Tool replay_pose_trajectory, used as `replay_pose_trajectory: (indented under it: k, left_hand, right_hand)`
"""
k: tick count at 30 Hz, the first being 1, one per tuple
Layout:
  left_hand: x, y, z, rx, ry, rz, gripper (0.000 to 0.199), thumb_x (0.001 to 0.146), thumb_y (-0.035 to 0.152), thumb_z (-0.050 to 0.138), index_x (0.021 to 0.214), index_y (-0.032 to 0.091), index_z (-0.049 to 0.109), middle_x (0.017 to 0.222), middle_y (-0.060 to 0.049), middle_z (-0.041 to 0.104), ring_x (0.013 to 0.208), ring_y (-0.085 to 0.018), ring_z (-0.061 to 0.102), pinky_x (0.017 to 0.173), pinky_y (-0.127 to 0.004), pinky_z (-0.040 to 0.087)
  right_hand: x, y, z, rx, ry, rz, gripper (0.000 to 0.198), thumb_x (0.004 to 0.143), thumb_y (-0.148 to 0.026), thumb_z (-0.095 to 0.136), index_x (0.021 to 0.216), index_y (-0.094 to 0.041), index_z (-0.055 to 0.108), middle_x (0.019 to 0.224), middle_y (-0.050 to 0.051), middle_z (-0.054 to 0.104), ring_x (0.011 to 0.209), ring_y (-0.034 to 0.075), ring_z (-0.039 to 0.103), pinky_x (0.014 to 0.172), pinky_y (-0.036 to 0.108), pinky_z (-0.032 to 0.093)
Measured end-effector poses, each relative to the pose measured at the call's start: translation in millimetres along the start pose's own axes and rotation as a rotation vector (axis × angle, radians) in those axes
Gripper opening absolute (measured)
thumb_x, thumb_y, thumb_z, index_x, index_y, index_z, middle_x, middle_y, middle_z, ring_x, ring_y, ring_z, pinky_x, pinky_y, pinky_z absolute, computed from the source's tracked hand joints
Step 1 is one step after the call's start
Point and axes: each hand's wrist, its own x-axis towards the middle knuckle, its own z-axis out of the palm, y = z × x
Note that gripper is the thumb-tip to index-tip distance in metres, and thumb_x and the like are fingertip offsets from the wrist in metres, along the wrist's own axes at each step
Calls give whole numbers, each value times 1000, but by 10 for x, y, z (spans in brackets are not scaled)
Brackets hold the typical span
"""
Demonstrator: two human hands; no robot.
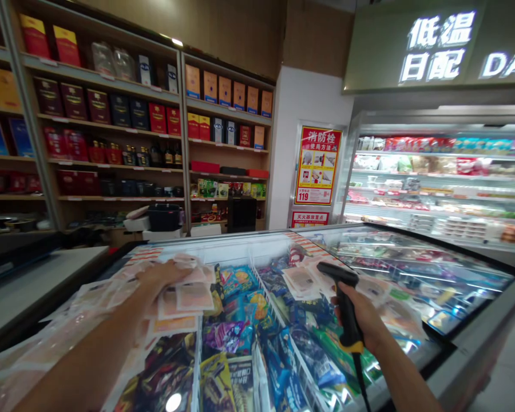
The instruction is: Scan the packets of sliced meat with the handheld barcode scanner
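My right hand [363, 317] is wrapped round the grip of a black barcode scanner [347, 303] with a yellow band near its base. A dark cable hangs from the scanner, and its head tilts toward the left over the freezer. My left hand [161, 274] reaches out over a pile of flat, clear-wrapped packets [191, 296] on the left of the freezer top, fingers stretched out and touching them. Whether a packet is pinched under the fingertips is hard to make out. More flat packets [300, 280] lie to the left of the scanner's head.
Beneath the packets, a chest freezer [476, 349] holds colourful bagged goods [227, 335] split by white wire dividers [268, 292]. Boxes and bottles fill wooden shelves [111, 129] behind it. A lit chiller [438, 189] stands at the right. A pale counter [38, 286] borders the left side.
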Motion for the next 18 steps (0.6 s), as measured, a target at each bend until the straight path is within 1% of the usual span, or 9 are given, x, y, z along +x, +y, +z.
replay_pose_trajectory:
  k: [2, 4, 8, 10, 13, 14, 15, 17, 18]
  left_hand:
    - [-56, 15, 134, 60, -78, 1, 81, 50, 69, 42, 107, 11, 48, 110, -16, 51, 100, -40, 40, 74, -47, 33]
    - [-145, 119, 269, 107, -128, 46, 83, 49, 72, 38, 109, 15, 48, 114, -17, 49, 102, -41, 39, 76, -49, 31]
    - [-367, 391, 469, 126, -137, 188, 79, 52, 72, 34, 111, 21, 48, 114, -17, 48, 105, -38, 39, 83, -54, 23]
    - [-470, 555, 446, 91, -136, 213, 78, 53, 70, 37, 112, 20, 47, 115, -18, 48, 107, -39, 37, 84, -55, 20]
    - [-632, 850, 146, -124, -97, 276, 76, 56, 63, 42, 116, 17, 43, 124, -17, 39, 113, -37, 30, 88, -53, 19]
    - [-708, 929, 4, -282, -83, 391, 72, 60, 60, 41, 118, 17, 41, 125, -14, 39, 114, -33, 31, 90, -48, 22]
    - [-803, 972, -129, -480, -118, 545, 67, 63, 56, 40, 118, 17, 41, 122, -11, 43, 111, -28, 37, 89, -41, 28]
    - [-1049, 894, -268, -798, -318, 801, 55, 68, 52, 39, 113, 22, 47, 109, -6, 55, 100, -22, 48, 82, -33, 38]
    - [-1189, 759, -236, -873, -425, 910, 50, 66, 52, 43, 107, 25, 52, 99, -4, 60, 93, -22, 53, 77, -32, 41]
  right_hand:
    - [8, -5, 30, 2, -5, 2, 27, 64, -38, 56, 77, -15, 50, 52, 0, 56, 36, 9, 47, 31, 20, 38]
    - [10, -8, 62, 2, -10, 1, 26, 64, -38, 56, 76, -15, 50, 52, -1, 56, 36, 9, 47, 31, 20, 38]
    - [-3, -3, 117, 8, -28, 5, 24, 65, -37, 55, 74, -15, 50, 50, -1, 54, 35, 9, 47, 31, 21, 38]
    - [-11, -1, 125, 8, -35, 3, 24, 66, -37, 55, 74, -15, 50, 50, -1, 54, 35, 9, 47, 30, 20, 38]
    - [-7, -1, 94, 5, -13, -2, 24, 66, -37, 54, 74, -15, 50, 51, 0, 55, 35, 9, 47, 30, 20, 37]
    - [1, -2, 73, 8, -1, -3, 24, 66, -37, 54, 74, -15, 50, 51, 0, 55, 35, 9, 47, 30, 20, 37]
    - [10, -2, 48, 15, 8, -1, 24, 67, -37, 54, 75, -15, 49, 50, 0, 55, 35, 9, 47, 29, 20, 37]
    - [29, 1, -6, 35, 24, 1, 23, 67, -37, 53, 75, -15, 49, 49, -1, 54, 34, 9, 46, 29, 20, 36]
    - [37, 4, -30, 46, 31, 4, 23, 68, -37, 52, 75, -15, 48, 48, -1, 54, 34, 9, 46, 29, 19, 36]
